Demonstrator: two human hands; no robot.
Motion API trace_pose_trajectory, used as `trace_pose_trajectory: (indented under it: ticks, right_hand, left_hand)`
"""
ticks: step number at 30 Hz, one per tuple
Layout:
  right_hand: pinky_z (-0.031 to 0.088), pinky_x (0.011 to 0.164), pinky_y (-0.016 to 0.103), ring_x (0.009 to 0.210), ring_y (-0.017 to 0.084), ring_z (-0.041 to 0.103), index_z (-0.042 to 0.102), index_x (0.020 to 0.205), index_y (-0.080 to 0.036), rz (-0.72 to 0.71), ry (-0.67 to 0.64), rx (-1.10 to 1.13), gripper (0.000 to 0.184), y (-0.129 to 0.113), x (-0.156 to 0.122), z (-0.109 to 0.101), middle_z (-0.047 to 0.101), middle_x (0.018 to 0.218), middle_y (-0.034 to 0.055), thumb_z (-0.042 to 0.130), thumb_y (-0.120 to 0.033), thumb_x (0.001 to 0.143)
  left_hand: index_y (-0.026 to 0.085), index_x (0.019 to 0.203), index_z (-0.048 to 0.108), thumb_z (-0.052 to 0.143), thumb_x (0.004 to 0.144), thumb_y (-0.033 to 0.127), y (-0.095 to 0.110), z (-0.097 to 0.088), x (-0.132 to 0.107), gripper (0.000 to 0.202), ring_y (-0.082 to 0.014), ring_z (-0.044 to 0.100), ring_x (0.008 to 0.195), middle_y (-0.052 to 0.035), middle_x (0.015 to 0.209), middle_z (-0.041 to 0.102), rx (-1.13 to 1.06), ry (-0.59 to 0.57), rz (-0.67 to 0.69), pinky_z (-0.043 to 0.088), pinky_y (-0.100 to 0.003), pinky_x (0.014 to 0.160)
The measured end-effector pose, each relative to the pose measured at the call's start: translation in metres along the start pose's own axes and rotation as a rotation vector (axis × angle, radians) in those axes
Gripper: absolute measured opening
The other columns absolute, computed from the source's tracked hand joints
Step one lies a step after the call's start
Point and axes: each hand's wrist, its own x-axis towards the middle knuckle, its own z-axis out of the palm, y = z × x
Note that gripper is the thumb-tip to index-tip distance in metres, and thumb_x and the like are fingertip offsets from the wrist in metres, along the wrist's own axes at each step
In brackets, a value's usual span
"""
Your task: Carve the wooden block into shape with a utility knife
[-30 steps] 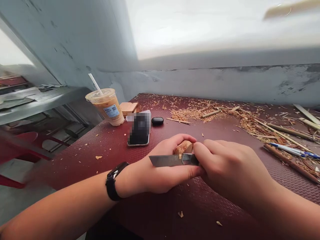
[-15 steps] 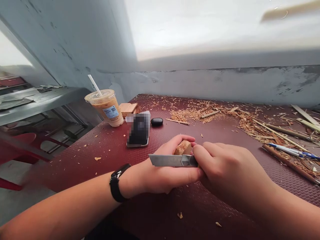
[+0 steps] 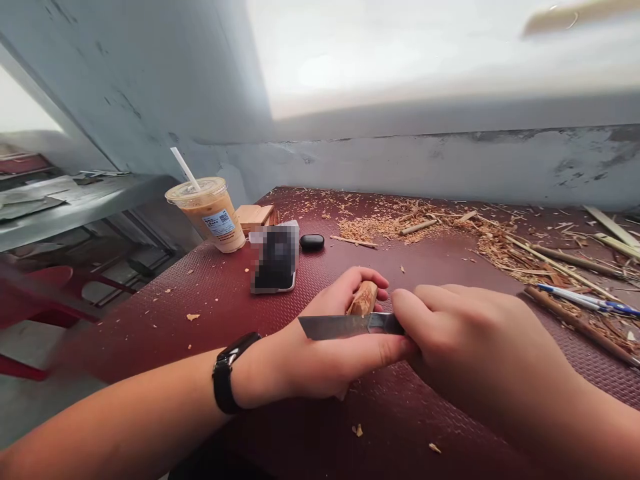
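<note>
Nearest the camera, the left forearm crosses in from the lower left, a black wristband round the wrist. The left hand is curled closed around a small piece of wood; only the pale, rounded upper end of the wood shows, sticking up between the thumb in front and the fingers wrapped behind it. The right hand meets it from the right, fingers folded tight round the handle end of a knife, whose flat metal blade runs leftward across the left hand, its back edge lying just below the exposed wood and touching it; the handle itself is hidden in the grip. Both hands sit above the dark red table, which is speckled with loose chips. Farther off lie a phone and, just beyond it, a small black case, then an iced coffee cup with a straw beside a wooden block. Along the far and right side spread wood shavings, sticks and a blue pen.
</note>
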Motion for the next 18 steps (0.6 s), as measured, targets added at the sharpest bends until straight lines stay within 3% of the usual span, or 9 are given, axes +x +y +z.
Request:
trace_pose_trajectory:
  ticks: [6,9,11,15,18]
  right_hand:
    - [0.022,0.045,0.028,0.041,0.019,0.051,0.046,0.069,-0.025,0.177,-0.002,-0.091,0.019,-0.007,-0.009,0.005,0.051,0.055,-0.0017,0.054,-0.007,0.072]
    - [0.021,0.045,0.027,0.040,0.017,0.047,0.044,0.068,-0.025,0.147,0.047,-0.095,0.019,-0.004,-0.010,0.002,0.049,0.055,-0.0024,0.054,-0.010,0.074]
    - [0.022,0.046,0.028,0.040,0.016,0.044,0.043,0.067,-0.025,0.107,0.074,-0.062,0.020,-0.002,-0.009,-0.001,0.047,0.055,-0.0029,0.053,-0.010,0.076]
    - [0.022,0.049,0.030,0.044,0.015,0.047,0.046,0.068,-0.024,0.057,-0.066,0.082,0.020,0.002,-0.003,-0.009,0.052,0.056,-0.0038,0.054,-0.006,0.074]
    - [0.019,0.049,0.031,0.042,0.015,0.047,0.049,0.067,-0.023,0.063,-0.181,0.096,0.019,0.005,0.001,-0.013,0.054,0.055,-0.0043,0.057,-0.006,0.067]
  left_hand:
    - [0.020,0.109,0.038,0.066,0.092,0.023,-0.005,0.009,-0.004,0.033,-0.0111,0.048,0.077,0.0025,0.085,0.052,-0.108,0.002,0.063,0.041,-0.027,0.071]
    - [0.021,0.107,0.034,0.062,0.091,0.012,-0.005,0.012,-0.002,0.033,-0.0111,0.050,0.082,0.0022,0.089,0.052,-0.161,-0.066,0.084,0.042,-0.026,0.075]
    - [0.020,0.108,0.033,0.064,0.088,0.011,-0.002,0.011,-0.001,0.038,-0.0107,0.048,0.079,0.0030,0.087,0.052,-0.071,-0.054,0.059,0.041,-0.026,0.073]
    - [0.020,0.115,0.034,0.068,0.082,0.018,0.004,0.007,-0.002,0.048,-0.0117,0.044,0.070,0.0045,0.080,0.051,0.168,0.003,0.009,0.038,-0.028,0.065]
    - [0.020,0.120,0.034,0.072,0.079,0.022,0.004,0.006,-0.004,0.056,-0.0139,0.049,0.073,0.0021,0.085,0.055,0.167,-0.012,-0.001,0.039,-0.029,0.066]
